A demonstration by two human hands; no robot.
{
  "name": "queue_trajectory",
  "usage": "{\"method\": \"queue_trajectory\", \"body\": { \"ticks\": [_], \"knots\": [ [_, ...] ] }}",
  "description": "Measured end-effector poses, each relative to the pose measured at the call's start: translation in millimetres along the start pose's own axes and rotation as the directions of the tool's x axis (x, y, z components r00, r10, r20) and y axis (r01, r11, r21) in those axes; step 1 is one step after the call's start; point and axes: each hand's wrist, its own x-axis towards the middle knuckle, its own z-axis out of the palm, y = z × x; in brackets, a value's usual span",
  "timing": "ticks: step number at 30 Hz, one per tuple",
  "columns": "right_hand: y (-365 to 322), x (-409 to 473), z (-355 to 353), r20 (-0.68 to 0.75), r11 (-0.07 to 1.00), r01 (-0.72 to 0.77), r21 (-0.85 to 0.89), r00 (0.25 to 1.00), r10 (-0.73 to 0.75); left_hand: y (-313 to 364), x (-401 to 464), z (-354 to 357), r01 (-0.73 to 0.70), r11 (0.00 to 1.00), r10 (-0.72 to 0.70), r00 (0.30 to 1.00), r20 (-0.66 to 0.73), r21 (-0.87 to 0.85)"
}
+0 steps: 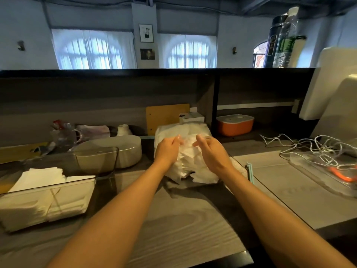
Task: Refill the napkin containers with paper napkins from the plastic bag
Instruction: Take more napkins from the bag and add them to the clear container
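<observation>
Napkins already fill my near napkin container [48, 198] at the left; a second container [96, 161] stands behind it. My left hand [167, 151] and right hand [209, 151], fingers curled, flank the plastic bag [179, 132] mid-table, grasping its soft, light, floppy napkins [188, 163]; best squeezed as a stack from both sides.

No readable text anywhere: the green label on the clear bottle [285, 43] and the label on the dark bottle [272, 42] on the top ledge are too blurred to make out, and so are the two framed pictures [146, 33] on the wall.
</observation>
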Motion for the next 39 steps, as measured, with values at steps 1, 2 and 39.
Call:
{"method": "queue_trajectory", "body": {
  "ticks": [1,2,39],
  "knots": [
    [0.5,-0.7,0.7,0.001,0.998,0.037,-0.042,0.999,-0.037,-3.1,-1.9,1.9,-0.002,1.0,0.002,1.0,-0.028,-0.009],
    [0.2,-2.0,1.2,0.006,0.996,0.066,-0.065,0.998,-0.066,-5.9,-4.4,3.4,-0.005,1.0,0.003,0.998,-0.055,-0.024],
    [-13.3,-11.2,16.8,0.291,0.956,0.264,-0.132,0.932,-0.217,-31.7,-17.7,-11.6,0.121,0.94,-0.161,0.982,-0.1,-0.319]
  ]
}}
